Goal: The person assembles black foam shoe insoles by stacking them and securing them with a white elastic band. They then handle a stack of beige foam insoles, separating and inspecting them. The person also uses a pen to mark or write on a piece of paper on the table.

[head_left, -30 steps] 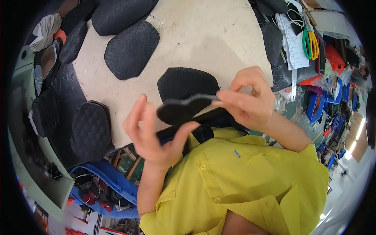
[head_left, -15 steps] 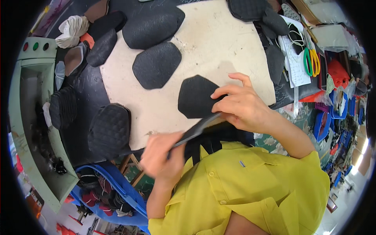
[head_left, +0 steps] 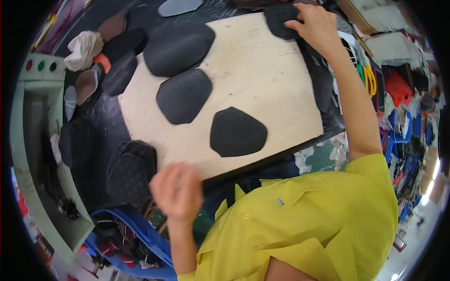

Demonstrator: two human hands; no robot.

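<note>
At the far right corner of the cream board [head_left: 262, 89], my right hand [head_left: 318, 28] pinches the edge of a black quilted piece [head_left: 280, 21] on a pile there. My left hand [head_left: 177, 193] is smeared by motion near the board's front left edge; its fingers cannot be made out, and no held piece shows in it. Just left of it sits a stack of black quilted pieces [head_left: 131, 168], the top one askew. A black many-sided piece [head_left: 238, 132] lies flat at the board's near middle. Another such piece [head_left: 184, 97] lies farther left, beside a larger black pile [head_left: 178, 49].
Left of the board are a white yarn bundle [head_left: 84, 49], brown and black pieces, and a pale green machine housing [head_left: 26, 154]. A blue basket [head_left: 150, 236] stands below the table's left front. Scissors with yellow handles [head_left: 370, 80] lie at the right.
The dark piece between my hands has left them. My right hand has reached far right to the quilted pile; my left hand has moved left, near the front stack. The view has shifted slightly.
</note>
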